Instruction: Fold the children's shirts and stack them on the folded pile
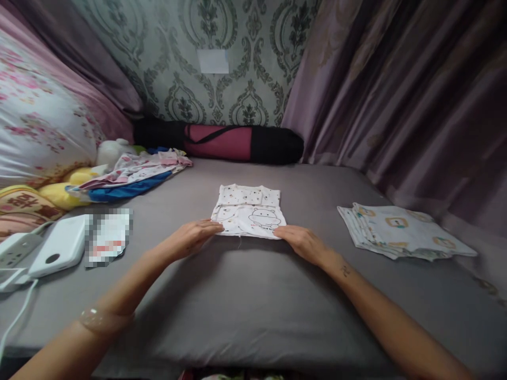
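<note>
A small white baby shirt [247,211], printed with tiny figures and a cartoon hippo outline, lies folded into a rough square on the grey sheet. At its near left corner, my left hand [197,235] grips the edge with the fingers together on top. My right hand [303,243] pinches the near right corner just beside the hippo print. Both thumbs are mostly hidden. A loose thread hangs from the shirt's near edge.
Folded white printed cloths [404,232] are stacked at right. Crumpled clothes [134,171] and a yellow plush toy [65,192] lie at left, near a white power bank [61,245], a power strip [18,250] and a blurred packet [108,237]. A black-and-red long bag [222,142] lines the wall.
</note>
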`<state>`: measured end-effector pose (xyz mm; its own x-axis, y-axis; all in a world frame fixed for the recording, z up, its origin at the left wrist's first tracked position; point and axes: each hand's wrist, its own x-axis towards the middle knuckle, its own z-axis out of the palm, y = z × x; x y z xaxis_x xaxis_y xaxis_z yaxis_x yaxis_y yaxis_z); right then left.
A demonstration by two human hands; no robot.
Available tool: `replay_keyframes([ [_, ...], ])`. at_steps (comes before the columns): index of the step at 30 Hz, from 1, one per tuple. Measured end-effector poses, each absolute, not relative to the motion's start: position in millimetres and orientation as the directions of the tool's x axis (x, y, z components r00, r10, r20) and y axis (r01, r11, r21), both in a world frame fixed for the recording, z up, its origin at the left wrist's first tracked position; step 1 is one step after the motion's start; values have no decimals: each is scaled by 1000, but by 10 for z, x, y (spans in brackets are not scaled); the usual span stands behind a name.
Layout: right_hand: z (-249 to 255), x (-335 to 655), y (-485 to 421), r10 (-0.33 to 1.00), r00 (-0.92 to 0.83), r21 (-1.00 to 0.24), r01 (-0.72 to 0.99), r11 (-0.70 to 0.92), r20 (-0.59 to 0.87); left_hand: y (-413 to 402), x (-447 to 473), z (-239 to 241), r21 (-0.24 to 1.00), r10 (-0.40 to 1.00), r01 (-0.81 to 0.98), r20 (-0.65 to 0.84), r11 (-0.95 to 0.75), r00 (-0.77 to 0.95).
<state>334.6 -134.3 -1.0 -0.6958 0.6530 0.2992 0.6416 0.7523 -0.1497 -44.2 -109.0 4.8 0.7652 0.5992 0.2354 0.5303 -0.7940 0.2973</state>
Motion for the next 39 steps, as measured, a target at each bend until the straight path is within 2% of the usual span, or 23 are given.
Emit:
replay_keyframes([
  [5,261,3345,-1717,639,-737,-195,609,769,220,-1415,-441,317,432,598,492,146,-755,788],
  [10,354,3344,-1932,702,-703,-384,621,683,114,-1582,-449,449,536,626,506,55,-676,778],
  [14,333,3277,-1743,847,-497,-533,673,512,187,-1403,-388,465,574,757,616,12,-540,653],
  [18,260,3129,-1418,934,-196,-609,715,344,298,-1196,-213,410,613,933,718,90,-328,349],
  [21,189,3002,-1148,931,-68,-586,760,281,357,-1027,-31,302,612,978,768,184,-190,95],
  [24,108,2893,-876,934,-24,-514,830,218,357,-790,126,149,570,969,812,247,-129,-19],
  [27,12,2811,-667,963,36,-438,895,88,267,-549,222,-35,467,965,878,260,-100,-29],
  [31,-90,2746,-555,984,143,-312,944,-103,106,-385,274,-248,312,979,947,206,-73,7],
  [34,-103,2736,-533,983,171,-247,958,-149,70,-358,270,-327,241,982,969,187,-50,4],
  [39,-70,2761,-496,981,190,-204,962,-181,27,-332,239,-346,201,983,979,183,-32,-5],
])
